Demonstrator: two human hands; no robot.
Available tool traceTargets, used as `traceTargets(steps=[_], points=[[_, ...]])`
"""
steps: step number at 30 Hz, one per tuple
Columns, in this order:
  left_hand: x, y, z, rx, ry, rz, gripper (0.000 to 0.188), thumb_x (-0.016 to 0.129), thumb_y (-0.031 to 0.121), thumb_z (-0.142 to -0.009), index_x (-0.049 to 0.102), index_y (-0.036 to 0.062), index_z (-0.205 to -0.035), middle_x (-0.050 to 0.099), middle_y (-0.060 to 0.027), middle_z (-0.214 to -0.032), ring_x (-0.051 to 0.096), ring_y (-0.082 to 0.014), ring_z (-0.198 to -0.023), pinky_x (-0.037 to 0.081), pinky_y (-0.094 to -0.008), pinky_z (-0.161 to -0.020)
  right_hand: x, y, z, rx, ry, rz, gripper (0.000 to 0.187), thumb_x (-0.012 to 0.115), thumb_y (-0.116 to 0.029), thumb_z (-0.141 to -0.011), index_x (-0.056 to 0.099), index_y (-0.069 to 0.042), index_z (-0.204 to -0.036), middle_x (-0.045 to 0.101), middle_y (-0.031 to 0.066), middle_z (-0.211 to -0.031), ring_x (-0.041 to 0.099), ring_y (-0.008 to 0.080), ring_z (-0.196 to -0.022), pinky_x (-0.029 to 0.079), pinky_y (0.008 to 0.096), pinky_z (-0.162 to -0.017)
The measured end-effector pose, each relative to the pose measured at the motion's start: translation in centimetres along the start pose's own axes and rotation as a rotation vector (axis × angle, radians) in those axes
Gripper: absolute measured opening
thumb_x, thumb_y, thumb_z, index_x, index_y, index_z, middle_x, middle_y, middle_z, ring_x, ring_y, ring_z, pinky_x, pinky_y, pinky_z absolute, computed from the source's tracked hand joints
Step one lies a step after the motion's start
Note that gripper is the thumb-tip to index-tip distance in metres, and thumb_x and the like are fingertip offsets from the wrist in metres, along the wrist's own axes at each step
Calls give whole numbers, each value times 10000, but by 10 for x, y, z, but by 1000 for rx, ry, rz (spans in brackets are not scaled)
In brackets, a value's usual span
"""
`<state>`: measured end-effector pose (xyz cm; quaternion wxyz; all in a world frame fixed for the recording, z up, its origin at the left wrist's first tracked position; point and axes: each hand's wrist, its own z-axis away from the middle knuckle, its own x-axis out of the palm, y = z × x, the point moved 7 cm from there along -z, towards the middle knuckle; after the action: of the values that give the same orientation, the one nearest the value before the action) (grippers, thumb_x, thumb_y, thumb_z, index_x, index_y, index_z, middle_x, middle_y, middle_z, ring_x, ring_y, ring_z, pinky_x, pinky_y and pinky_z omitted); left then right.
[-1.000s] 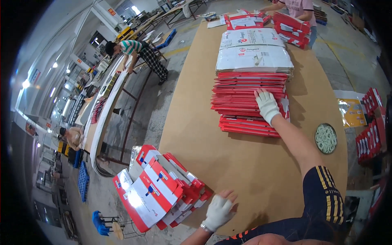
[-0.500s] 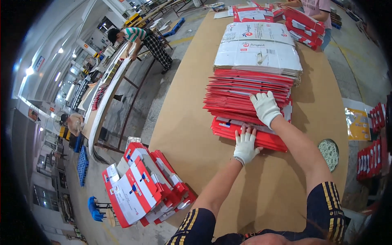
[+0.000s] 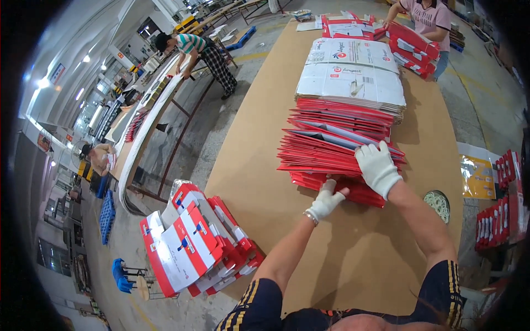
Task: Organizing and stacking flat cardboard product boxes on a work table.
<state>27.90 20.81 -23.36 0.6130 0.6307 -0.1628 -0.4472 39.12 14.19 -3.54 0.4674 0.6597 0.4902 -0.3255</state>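
A tall pile of flat red-and-white cartons leans in layers on the brown table in front of me. My right hand, in a white glove with bare fingertips, is closed over the near right part of a batch, its fingers across the top edges. My left hand, gloved the same way, is at the near lower edge. Its fingers reach in beneath the batch, partly hidden, with the thumb held apart. Under the batch, more red cartons lie flat. A gap shows between this batch and the cartons behind it.
White flattened boxes are stacked behind the red pile. More red-and-white cartons overhang the table's left edge. A round container of pale bands sits at right. A person in pink handles cartons at the far end; another bends over a side table.
The near batch of cartons has tilted and split from those behind. My right hand has shifted right and slightly nearer; my left hand's fingers have moved in under the batch's edge.
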Motion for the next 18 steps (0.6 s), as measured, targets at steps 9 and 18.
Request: traceTargets(steps=[9, 18], points=[[-14, 72, 53, -346, 486, 1249, 777, 729, 354, -744, 263, 14, -1264, 488, -102, -1145, 516, -188, -962, 451, -381, -845, -15, -84, 69, -24, 79, 0, 335, 485, -148, -799, 577, -27, -1097, 497, 39, -773, 490, 201, -765, 382, 426, -800], [-35, 33, 61, -301, 859, 1163, 587, 724, 149, -726, 373, -48, -1153, 521, -167, -1141, 531, -239, -998, 444, -363, -859, -5, -112, 74, -164, -9, -23, 383, 448, -138, -825, 530, -9, -1176, 536, 65, -838, 505, 215, -775, 372, 477, -827]])
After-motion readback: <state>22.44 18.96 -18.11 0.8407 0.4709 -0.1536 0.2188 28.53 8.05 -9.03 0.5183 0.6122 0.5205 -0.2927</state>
